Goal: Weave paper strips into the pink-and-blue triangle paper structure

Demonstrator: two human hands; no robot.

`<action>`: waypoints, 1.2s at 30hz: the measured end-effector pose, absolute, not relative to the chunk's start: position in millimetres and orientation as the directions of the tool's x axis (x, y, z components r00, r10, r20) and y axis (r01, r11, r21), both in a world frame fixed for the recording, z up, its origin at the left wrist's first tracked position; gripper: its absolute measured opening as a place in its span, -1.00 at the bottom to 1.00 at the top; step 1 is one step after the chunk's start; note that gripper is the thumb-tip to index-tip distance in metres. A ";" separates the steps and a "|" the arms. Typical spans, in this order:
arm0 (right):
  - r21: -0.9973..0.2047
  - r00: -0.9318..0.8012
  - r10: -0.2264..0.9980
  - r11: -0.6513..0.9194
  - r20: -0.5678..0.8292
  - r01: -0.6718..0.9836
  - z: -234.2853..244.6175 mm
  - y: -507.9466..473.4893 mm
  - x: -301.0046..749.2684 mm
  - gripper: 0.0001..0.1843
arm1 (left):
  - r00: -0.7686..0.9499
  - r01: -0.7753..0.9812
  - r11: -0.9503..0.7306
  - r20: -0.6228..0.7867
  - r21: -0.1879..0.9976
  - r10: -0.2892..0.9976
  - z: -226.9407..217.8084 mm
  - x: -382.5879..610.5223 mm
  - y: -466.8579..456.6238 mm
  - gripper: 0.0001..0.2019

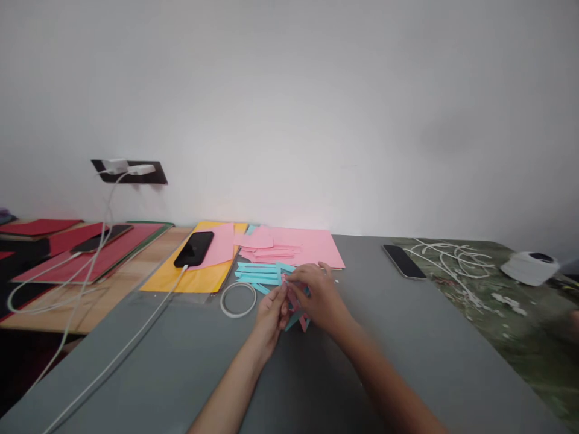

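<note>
Both of my hands meet over the grey table around a chain of pink and light-blue paper strips (pixel 304 323). My left hand (pixel 272 310) pinches the chain near its upper end, thumb pointing up. From the right, my right hand (pixel 319 292) closes its fingers on the same spot and covers part of the paper. The lower end of the chain hangs below the hands, its folds or loops only partly visible. Light-blue strips (pixel 257 273) lie stacked just behind my left hand. A roll of tape (pixel 238 300) rests flat to the left of them.
Pink strips (pixel 271 252) and pink sheets (pixel 312 241) lie at the back by the wall. A black phone (pixel 194 249) with a white cable sits on yellow paper (pixel 158 278) at left. Another phone (pixel 404 261) and tangled white cord (pixel 465 259) are at right.
</note>
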State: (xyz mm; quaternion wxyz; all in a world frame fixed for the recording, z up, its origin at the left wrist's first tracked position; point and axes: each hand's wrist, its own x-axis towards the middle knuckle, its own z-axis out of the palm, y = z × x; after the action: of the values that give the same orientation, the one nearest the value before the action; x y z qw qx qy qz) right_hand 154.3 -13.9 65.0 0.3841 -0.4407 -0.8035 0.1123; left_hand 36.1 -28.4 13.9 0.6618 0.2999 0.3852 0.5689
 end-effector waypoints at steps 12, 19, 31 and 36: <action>-0.515 -0.327 0.790 0.594 0.518 0.619 65.5 -13.7 155.6 -0.85 | 0.091 -0.556 0.201 -0.182 0.806 0.979 12.8 36.4 -27.8 -0.54; -0.506 -0.380 0.779 0.618 0.499 0.602 66.4 -11.5 157.9 -0.84 | 0.114 -0.570 0.222 -0.192 0.791 0.975 17.8 35.8 -29.5 -0.57; -0.471 -0.373 0.781 0.607 0.501 0.640 67.1 -13.7 157.0 -0.80 | 0.324 -0.795 0.377 -0.193 0.475 0.926 14.2 29.3 -36.3 -0.74; -0.473 -0.395 0.779 0.616 0.487 0.630 66.5 -12.9 158.7 -0.79 | 0.317 -0.782 0.370 -0.192 0.502 0.929 18.1 29.4 -37.2 -0.74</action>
State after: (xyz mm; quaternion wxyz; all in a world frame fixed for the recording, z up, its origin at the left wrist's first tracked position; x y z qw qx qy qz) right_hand 158.7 -12.9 66.5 0.3487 -0.4251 -0.8284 0.1067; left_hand 29.4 -37.2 18.1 0.7954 0.1607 0.2291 0.5376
